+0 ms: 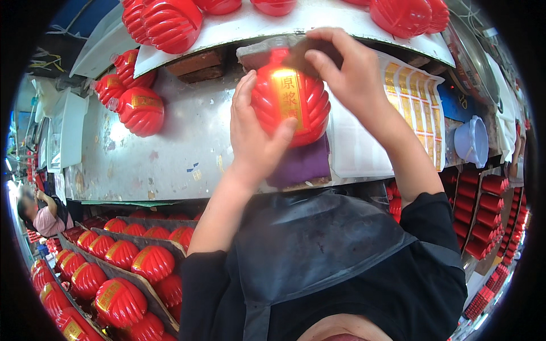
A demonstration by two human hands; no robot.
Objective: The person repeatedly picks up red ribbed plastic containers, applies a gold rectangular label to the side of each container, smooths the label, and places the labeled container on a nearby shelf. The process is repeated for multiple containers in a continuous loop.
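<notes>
Two hands: left hand [254, 142] grips red bottle [293, 105], right hand [347, 71] atop.

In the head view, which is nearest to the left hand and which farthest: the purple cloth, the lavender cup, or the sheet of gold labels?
1. Purple cloth: just right of the left hand, under the red bottle.
2. Sheet of gold labels: farther right, beyond the bottle.
3. Lavender cup: far right, past the sheet.

The right hand [347, 74] hides the red bottle's [290, 105] neck; the left hand [253, 136] covers its left side; the purple cloth [304, 165] lies partly beneath
</notes>
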